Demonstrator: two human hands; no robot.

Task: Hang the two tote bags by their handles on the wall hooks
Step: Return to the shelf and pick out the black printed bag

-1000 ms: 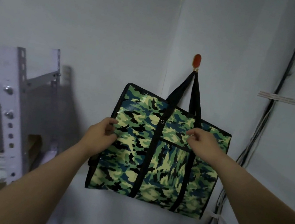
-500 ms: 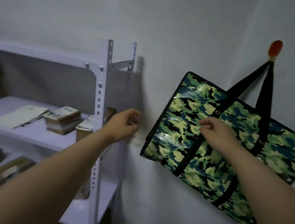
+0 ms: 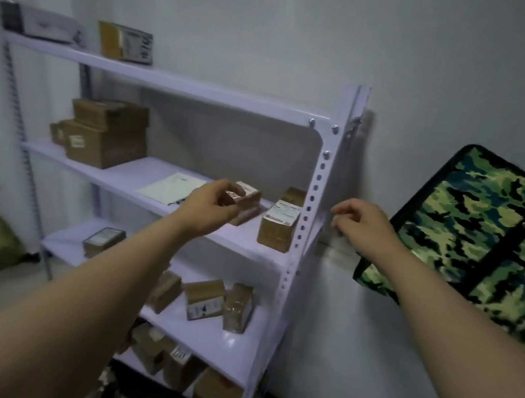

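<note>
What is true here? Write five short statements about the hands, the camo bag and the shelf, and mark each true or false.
1. Both hands are empty. True: the left hand and right hand hold nothing.
2. The right hand grips the camo bag. False: it is in the air to the left of the bag, apart from it.
3. The camo bag is at the right edge of the view, against the wall. True.
4. The shelf is bare. False: cardboard boxes stand on several levels.
5. A sheet of paper lies on the top level. False: it lies one level lower, beside the boxes.
</note>
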